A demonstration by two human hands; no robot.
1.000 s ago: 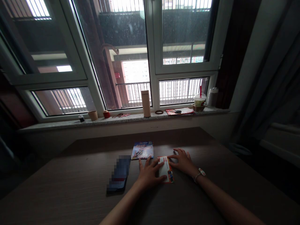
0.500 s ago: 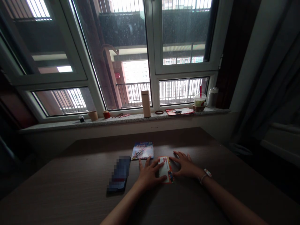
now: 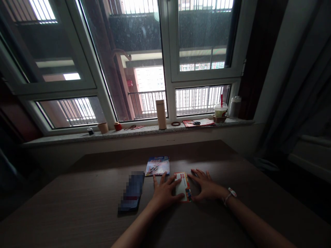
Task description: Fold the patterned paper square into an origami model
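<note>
Card (image 3: pixel 182 187), rectangular, white with orange border, flat on the dark brown wood-grain desk (image 3: pixel 77 196).
My left hand (image 3: pixel 165 193), fingers spread, rests over its left part; my right hand (image 3: pixel 208 187), also wide, is near its right edge, and I cannot tell whether it touches. A blue-and-white printed square (image 3: pixel 157 165) lies beyond.

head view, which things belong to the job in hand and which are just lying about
In use:
orange-edged card, left hand on it, right hand beside it

Apparently just lying about:
blue leaflet
pixelated dark object
tan flask, scissors, paper cup and lidded drink on the windowsill
</note>
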